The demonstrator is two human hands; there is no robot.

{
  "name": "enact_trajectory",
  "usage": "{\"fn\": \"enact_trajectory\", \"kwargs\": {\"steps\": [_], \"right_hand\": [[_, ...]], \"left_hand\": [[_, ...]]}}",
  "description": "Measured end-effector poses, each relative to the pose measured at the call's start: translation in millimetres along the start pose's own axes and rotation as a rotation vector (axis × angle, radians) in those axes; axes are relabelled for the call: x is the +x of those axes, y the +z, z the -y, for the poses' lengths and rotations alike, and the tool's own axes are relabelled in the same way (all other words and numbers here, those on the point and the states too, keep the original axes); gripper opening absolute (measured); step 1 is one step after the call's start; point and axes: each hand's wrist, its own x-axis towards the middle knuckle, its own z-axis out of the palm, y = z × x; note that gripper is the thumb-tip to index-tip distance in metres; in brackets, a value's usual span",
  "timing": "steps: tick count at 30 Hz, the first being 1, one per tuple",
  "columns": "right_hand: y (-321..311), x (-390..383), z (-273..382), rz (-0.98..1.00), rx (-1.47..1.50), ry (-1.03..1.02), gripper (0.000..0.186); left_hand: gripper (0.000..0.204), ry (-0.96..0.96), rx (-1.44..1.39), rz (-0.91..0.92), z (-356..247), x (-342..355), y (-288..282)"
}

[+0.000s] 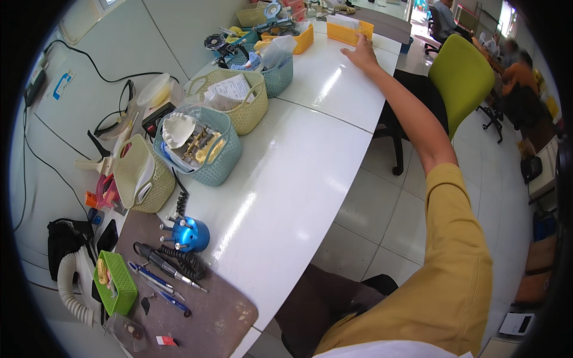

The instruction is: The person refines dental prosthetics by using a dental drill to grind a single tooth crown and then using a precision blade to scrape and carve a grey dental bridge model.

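Observation:
My right arm stretches far across the white table, and my right hand (pixel 363 56) is at the near right corner of a small yellow-orange basket (pixel 352 34) with white papers in it. The fingertips overlap the basket's rim; whether they touch it I cannot tell. Thumb and fingers are spread apart, with nothing seen between them. My left hand is out of view. Left of the papers' basket stands another orange basket (pixel 303 40). Closer to me, a blue-grey basket (pixel 219 164) holds a white dental plaster cast (pixel 178 130) and metal parts.
Along the wall stand cream baskets (pixel 255 110) and a teal basket (pixel 279 76). Nearby on a brown mat (pixel 221 319) lie a handpiece (pixel 164 262), slim blue tools, a blue bur holder (pixel 192 234) and a green basket (pixel 122 292). A green chair (pixel 459 80) stands right; people sit beyond.

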Motion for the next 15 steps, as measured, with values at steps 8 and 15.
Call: {"fn": "enact_trajectory", "kwargs": {"steps": [8, 15], "right_hand": [[10.2, 38.3, -11.8, -0.136, -0.183, 0.268, 0.065], [3.6, 17.3, -7.8, -0.346, -0.321, -0.166, 0.036]], "left_hand": [[0.064, 0.000, 0.058, 0.029, -8.4, 2.2, 9.3], [0.067, -0.024, 0.045, 0.017, -5.3, -0.8, 11.6]]}}
